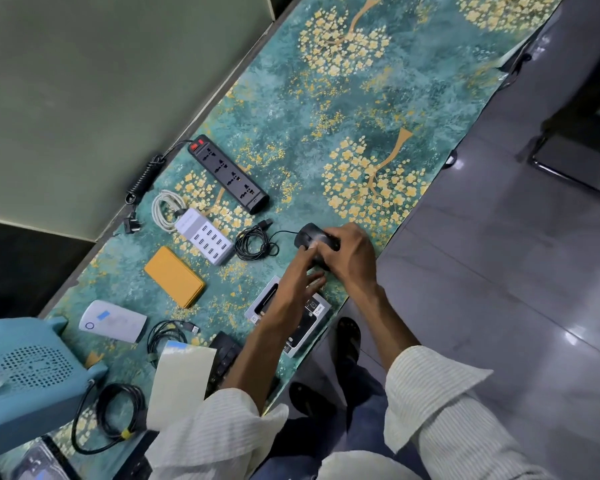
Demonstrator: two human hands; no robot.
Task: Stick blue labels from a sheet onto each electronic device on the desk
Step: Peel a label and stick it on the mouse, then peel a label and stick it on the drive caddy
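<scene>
Your right hand (352,252) wraps the mouse (312,237) from its near side, steadying it on the tabletop (326,105); your left hand (297,289) lies half open, fingertips pressing its top, any label under them hidden. Judged light, hard and slick, so keep gripping the flanks. The sheet (184,379) lies near your left sleeve

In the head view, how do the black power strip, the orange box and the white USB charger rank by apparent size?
1. black power strip, clearly longest.
2. and 3. orange box and white USB charger look alike, so I leave them unranked.
</scene>
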